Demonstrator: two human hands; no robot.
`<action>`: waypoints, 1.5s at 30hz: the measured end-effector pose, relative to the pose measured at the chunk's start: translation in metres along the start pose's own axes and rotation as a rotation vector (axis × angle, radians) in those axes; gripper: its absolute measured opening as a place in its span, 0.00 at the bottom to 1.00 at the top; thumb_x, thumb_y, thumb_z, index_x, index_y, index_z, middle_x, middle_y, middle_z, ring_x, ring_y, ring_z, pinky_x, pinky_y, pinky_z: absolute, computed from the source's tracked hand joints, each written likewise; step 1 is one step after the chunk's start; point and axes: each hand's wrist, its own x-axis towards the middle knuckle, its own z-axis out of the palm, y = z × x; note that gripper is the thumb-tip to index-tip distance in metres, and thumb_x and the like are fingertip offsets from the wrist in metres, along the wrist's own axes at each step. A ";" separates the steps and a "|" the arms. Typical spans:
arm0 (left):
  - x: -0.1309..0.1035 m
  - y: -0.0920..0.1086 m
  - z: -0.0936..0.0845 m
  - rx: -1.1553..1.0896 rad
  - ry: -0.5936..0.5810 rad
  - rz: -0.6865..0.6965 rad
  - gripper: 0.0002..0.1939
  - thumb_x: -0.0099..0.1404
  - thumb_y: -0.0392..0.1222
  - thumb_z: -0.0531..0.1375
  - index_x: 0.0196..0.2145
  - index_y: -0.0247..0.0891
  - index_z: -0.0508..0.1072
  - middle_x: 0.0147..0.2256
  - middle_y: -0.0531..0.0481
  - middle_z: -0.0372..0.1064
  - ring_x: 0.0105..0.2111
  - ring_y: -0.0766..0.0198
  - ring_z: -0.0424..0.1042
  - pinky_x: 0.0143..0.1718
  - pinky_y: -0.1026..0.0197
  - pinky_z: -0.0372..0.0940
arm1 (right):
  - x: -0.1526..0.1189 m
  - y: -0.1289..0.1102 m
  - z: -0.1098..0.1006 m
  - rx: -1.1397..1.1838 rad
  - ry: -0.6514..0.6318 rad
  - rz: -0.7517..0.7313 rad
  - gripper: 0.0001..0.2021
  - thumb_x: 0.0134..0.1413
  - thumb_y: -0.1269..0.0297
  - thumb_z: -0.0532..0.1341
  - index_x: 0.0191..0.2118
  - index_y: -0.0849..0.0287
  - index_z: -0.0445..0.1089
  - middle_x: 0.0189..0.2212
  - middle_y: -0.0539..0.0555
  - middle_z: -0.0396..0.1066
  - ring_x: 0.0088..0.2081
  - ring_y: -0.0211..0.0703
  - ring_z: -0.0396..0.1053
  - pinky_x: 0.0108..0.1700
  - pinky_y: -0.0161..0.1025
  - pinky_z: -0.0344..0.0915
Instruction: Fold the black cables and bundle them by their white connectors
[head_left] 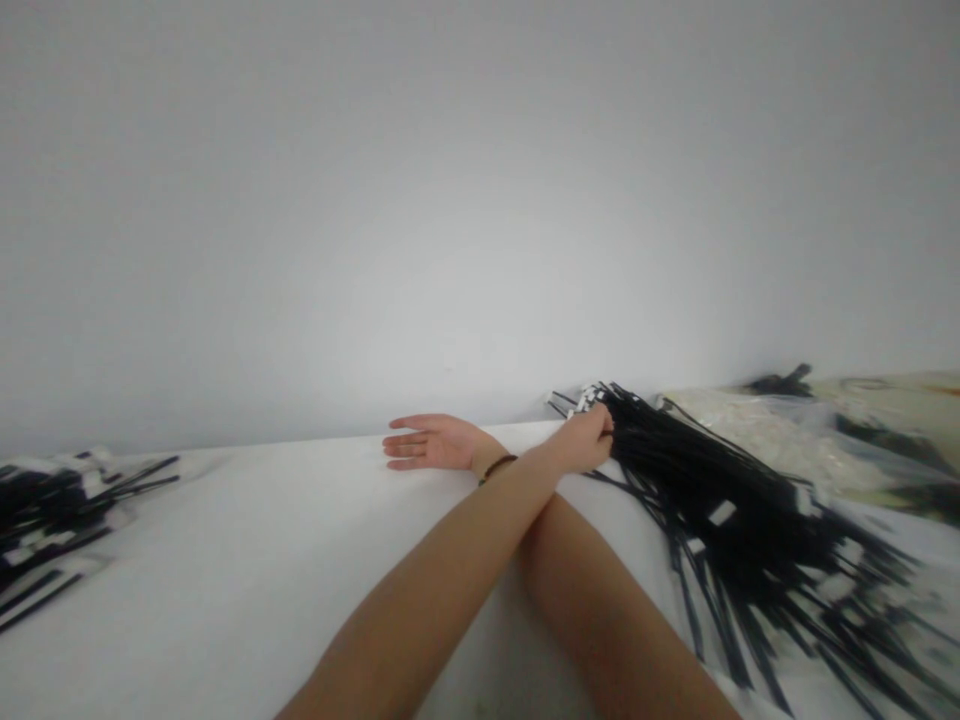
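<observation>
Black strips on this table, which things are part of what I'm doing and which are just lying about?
In use: left hand gripping the black strip bundle; right hand open, flat on the white table.
Lying about: smaller black pile at far left; clear plastic bag behind the bundle.

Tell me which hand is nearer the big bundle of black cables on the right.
Left. The arms are crossed: the left hand reaches over to the right and grips the bundle of black cables near its top end, while the right hand lies flat and open on the white table, apart from it.
</observation>
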 end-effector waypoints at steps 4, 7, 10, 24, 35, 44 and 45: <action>0.000 0.003 -0.003 -0.039 -0.002 -0.024 0.07 0.54 0.36 0.49 0.33 0.36 0.61 0.27 0.51 0.64 0.26 0.68 0.62 0.26 0.66 0.57 | -0.001 0.000 0.002 0.000 0.015 0.005 0.20 0.38 0.68 0.64 0.40 0.67 0.61 0.34 0.58 0.65 0.39 0.44 0.65 0.46 0.47 0.59; -0.004 0.007 -0.009 0.067 -0.042 -0.078 0.13 0.52 0.37 0.52 0.38 0.35 0.61 0.31 0.47 0.65 0.30 0.64 0.64 0.30 0.64 0.59 | -0.001 0.000 0.002 -0.007 0.016 0.002 0.19 0.40 0.68 0.63 0.40 0.67 0.60 0.33 0.59 0.65 0.38 0.43 0.66 0.46 0.47 0.60; -0.008 0.011 -0.014 0.319 -0.171 -0.296 0.17 0.46 0.38 0.57 0.36 0.33 0.66 0.35 0.39 0.64 0.38 0.53 0.63 0.35 0.57 0.60 | -0.001 0.001 0.001 -0.019 -0.005 -0.014 0.16 0.45 0.68 0.59 0.41 0.68 0.59 0.33 0.58 0.66 0.38 0.43 0.67 0.46 0.46 0.59; -0.010 0.002 -0.020 0.338 -0.202 -0.663 0.24 0.47 0.43 0.55 0.42 0.29 0.66 0.41 0.32 0.62 0.45 0.48 0.58 0.43 0.50 0.55 | 0.005 0.004 -0.005 0.007 -0.017 -0.001 0.16 0.43 0.69 0.61 0.41 0.68 0.60 0.32 0.59 0.67 0.38 0.43 0.68 0.46 0.46 0.60; -0.006 -0.005 -0.026 0.017 0.132 -0.638 0.17 0.51 0.49 0.53 0.28 0.32 0.71 0.26 0.40 0.67 0.33 0.54 0.67 0.31 0.60 0.58 | 0.000 0.004 -0.001 -0.037 -0.019 -0.031 0.16 0.43 0.67 0.61 0.40 0.67 0.61 0.32 0.56 0.68 0.38 0.41 0.67 0.44 0.45 0.62; -0.005 -0.021 -0.025 -0.810 0.278 -0.965 0.21 0.58 0.54 0.48 0.33 0.31 0.65 0.20 0.50 0.59 0.18 0.68 0.60 0.22 0.63 0.59 | -0.018 -0.002 0.023 -0.112 0.042 -0.052 0.09 0.45 0.68 0.58 0.35 0.63 0.64 0.31 0.55 0.68 0.38 0.38 0.67 0.45 0.42 0.61; -0.006 -0.022 -0.024 -0.880 0.308 -0.962 0.21 0.59 0.53 0.47 0.34 0.31 0.65 0.21 0.50 0.60 0.19 0.68 0.61 0.23 0.63 0.60 | -0.018 -0.002 0.023 -0.124 0.035 -0.058 0.10 0.44 0.67 0.58 0.36 0.64 0.64 0.31 0.55 0.68 0.38 0.38 0.67 0.45 0.43 0.60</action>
